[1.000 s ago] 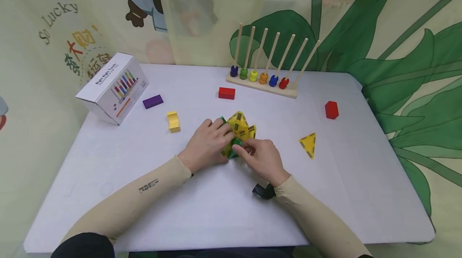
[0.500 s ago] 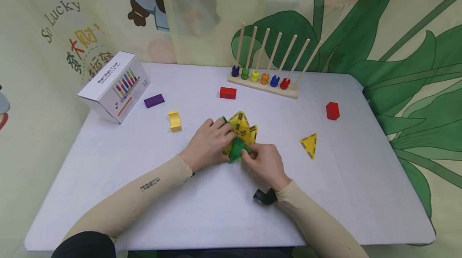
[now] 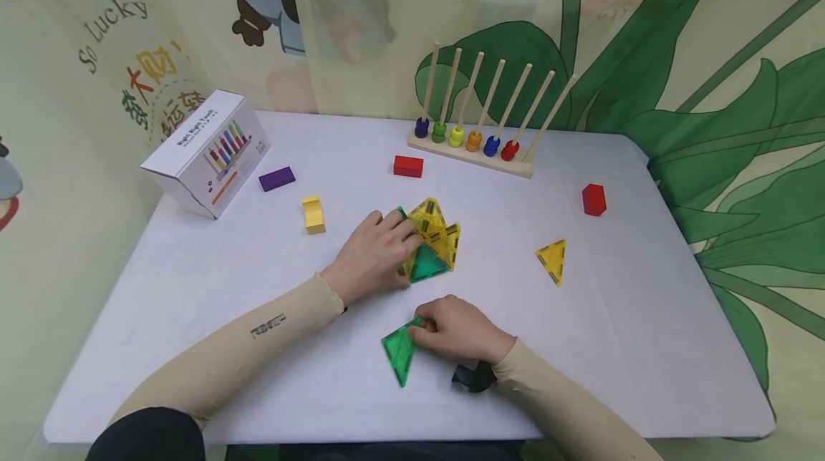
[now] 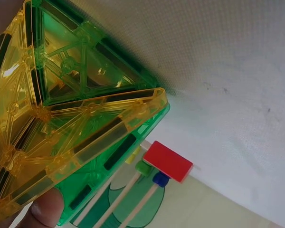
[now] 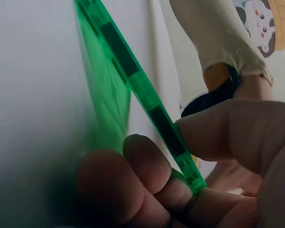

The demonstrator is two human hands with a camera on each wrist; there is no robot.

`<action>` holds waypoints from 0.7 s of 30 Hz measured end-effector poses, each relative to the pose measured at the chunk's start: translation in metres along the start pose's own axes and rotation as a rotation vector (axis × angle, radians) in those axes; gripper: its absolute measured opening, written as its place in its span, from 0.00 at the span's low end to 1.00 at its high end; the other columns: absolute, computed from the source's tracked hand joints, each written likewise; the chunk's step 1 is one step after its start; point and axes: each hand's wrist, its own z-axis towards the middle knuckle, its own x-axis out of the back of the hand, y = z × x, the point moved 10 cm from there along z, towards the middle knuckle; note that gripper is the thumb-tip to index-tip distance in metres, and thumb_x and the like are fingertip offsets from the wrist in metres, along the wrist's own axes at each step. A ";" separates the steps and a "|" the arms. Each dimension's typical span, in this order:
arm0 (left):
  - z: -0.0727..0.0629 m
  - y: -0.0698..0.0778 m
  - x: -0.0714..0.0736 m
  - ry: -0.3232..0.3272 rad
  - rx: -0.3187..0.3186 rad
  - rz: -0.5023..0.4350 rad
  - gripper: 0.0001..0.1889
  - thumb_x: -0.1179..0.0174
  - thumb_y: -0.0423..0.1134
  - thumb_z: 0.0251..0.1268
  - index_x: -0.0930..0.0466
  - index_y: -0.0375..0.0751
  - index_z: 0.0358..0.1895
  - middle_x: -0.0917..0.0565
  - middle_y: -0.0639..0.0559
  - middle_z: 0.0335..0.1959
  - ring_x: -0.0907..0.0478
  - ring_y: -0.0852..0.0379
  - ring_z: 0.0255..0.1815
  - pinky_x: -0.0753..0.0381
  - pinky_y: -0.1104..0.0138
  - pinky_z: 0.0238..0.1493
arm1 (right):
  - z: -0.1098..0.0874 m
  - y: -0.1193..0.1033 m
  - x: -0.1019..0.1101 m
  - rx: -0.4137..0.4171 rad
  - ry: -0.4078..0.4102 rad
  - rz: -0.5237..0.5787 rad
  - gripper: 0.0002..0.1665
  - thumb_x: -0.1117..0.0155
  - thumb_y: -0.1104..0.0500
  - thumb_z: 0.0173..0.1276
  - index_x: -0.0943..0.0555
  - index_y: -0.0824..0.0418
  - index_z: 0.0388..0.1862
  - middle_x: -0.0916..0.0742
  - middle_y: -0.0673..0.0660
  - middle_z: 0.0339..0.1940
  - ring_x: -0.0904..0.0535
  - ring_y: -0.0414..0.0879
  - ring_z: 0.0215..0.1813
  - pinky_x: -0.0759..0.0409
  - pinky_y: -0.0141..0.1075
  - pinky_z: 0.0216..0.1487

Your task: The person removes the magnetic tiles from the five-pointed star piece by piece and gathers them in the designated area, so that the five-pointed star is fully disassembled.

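In the head view my left hand [image 3: 374, 258] holds the left side of a cluster of yellow and green triangular magnetic tiles [image 3: 430, 215], its fingers hiding part of it. The left wrist view shows the yellow and green tiles [image 4: 92, 107] meeting edge to edge, with a fingertip [image 4: 46, 207] against them. Nearer the front edge, my right hand [image 3: 460, 331] pinches one corner of a loose green triangular magnetic tile [image 3: 398, 355], apart from the cluster. From the right wrist the tile [image 5: 137, 88] stands slanted between thumb and fingers, close to the white surface.
A yellow triangular tile [image 3: 553, 261] lies to the right, with a red block [image 3: 594, 200] beyond. Behind the cluster are another red block [image 3: 408, 166] and a wooden peg rack [image 3: 470, 153]. A yellow curved block [image 3: 313, 215], purple block [image 3: 277, 179] and white box [image 3: 206, 153] stand left.
My right hand has drawn a green triangular tile away from the cluster, toward the front edge. The left hand keeps its place on the cluster.
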 end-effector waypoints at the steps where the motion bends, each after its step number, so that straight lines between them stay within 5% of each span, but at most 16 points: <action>1: 0.000 0.000 0.000 -0.001 -0.001 0.001 0.38 0.21 0.67 0.45 0.14 0.46 0.56 0.14 0.50 0.50 0.24 0.50 0.49 0.23 0.60 0.46 | 0.001 -0.004 -0.003 0.011 -0.013 -0.026 0.21 0.37 0.53 0.73 0.29 0.50 0.18 0.34 0.39 0.13 0.41 0.32 0.18 0.45 0.28 0.24; 12: -0.002 -0.006 0.001 -0.005 0.030 -0.066 0.37 0.22 0.67 0.47 0.14 0.47 0.57 0.13 0.51 0.52 0.23 0.50 0.51 0.22 0.59 0.49 | 0.010 -0.013 -0.003 -0.012 0.084 -0.196 0.18 0.29 0.45 0.69 0.22 0.47 0.22 0.24 0.39 0.16 0.30 0.34 0.23 0.33 0.29 0.26; 17: -0.002 -0.011 0.003 -0.016 0.048 -0.119 0.36 0.23 0.67 0.48 0.14 0.49 0.57 0.11 0.54 0.50 0.23 0.51 0.50 0.23 0.59 0.49 | 0.009 -0.003 0.040 -0.087 0.326 -0.226 0.11 0.26 0.51 0.67 0.18 0.53 0.41 0.22 0.41 0.17 0.30 0.34 0.20 0.32 0.29 0.24; 21: -0.003 -0.013 0.003 -0.024 0.062 -0.144 0.36 0.21 0.66 0.46 0.13 0.49 0.56 0.10 0.54 0.49 0.23 0.52 0.50 0.23 0.59 0.48 | 0.010 0.001 0.067 -0.103 0.459 -0.328 0.29 0.23 0.54 0.65 0.23 0.55 0.62 0.21 0.44 0.19 0.30 0.36 0.18 0.33 0.31 0.21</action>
